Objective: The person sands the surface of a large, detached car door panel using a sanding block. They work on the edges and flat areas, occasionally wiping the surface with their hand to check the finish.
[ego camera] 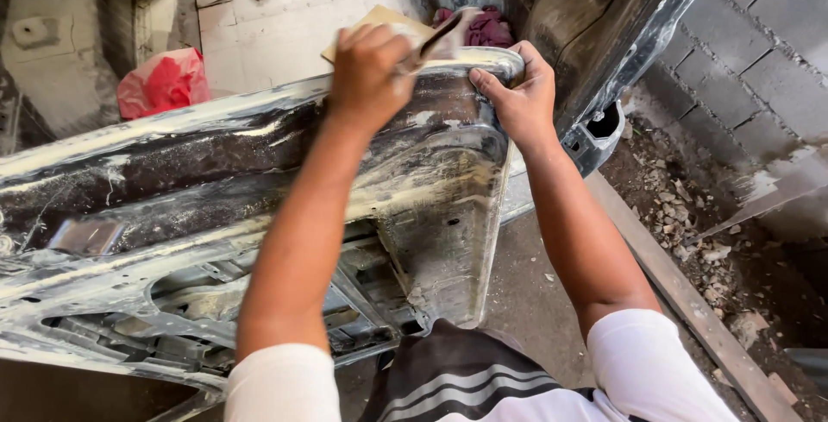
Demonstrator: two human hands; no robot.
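A bare, filler-smeared car door (216, 172) lies on its side in front of me, inner frame facing up. My left hand (369, 72) is closed on a small scraper or putty knife (435, 38), its blade pressed on the door's top corner edge. My right hand (517, 94) grips that same corner from the right, thumb over the rim. Both forearms reach out from white sleeves.
A car body (604, 25) stands right behind the door. A red plastic bag (164, 81) lies on the concrete floor at left, a maroon rag (487, 29) near the corner. A block wall (750, 68), rubble and a wooden plank (681, 292) are on the right.
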